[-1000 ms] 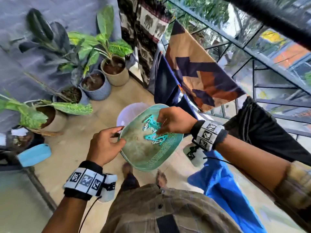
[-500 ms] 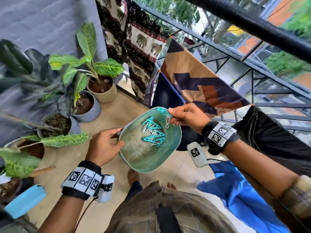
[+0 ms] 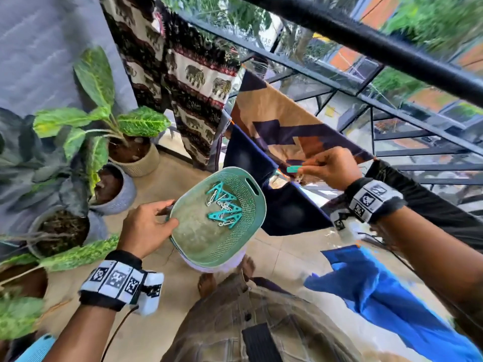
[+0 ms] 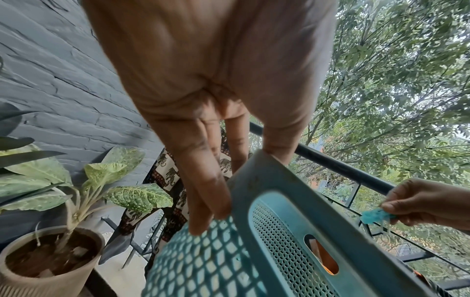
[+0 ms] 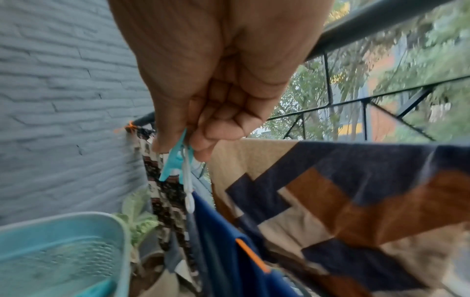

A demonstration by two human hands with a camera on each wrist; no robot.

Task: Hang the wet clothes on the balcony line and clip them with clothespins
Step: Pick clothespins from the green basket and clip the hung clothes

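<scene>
While the right hand (image 3: 330, 168) pinches a teal clothespin (image 3: 294, 169) between thumb and curled fingers, the pin's free end points toward the person's left, at the fold where the tan-and-navy patterned cloth (image 3: 292, 126) and the dark navy garment (image 3: 251, 158) drape over the line. The line itself is mostly hidden under fabric; only an orange strand (image 3: 232, 122) shows at the cloth edge. In the right wrist view the clothespin (image 5: 175, 160) hangs nose-down from the fingers (image 5: 221, 130), long axis roughly upright, just above and beside the navy garment's edge (image 5: 216, 221), not yet touching it as far as I can tell. The left hand (image 3: 146, 228) grips the rim of the green basket (image 3: 251, 228), thumb over the rim and fingers (image 4: 203, 180) under the mesh, held tilted below and left of the line, with spare clothespins (image 3: 223, 207) piled inside. The right hand is clearly nearer the line; the left is occupied. Judgement: clipping step, pin needs to be squeezed open and pushed down across the line's axis over the fold. A blue garment (image 3: 379, 296) and a black one (image 3: 444, 199) hang nearer the person.
</scene>
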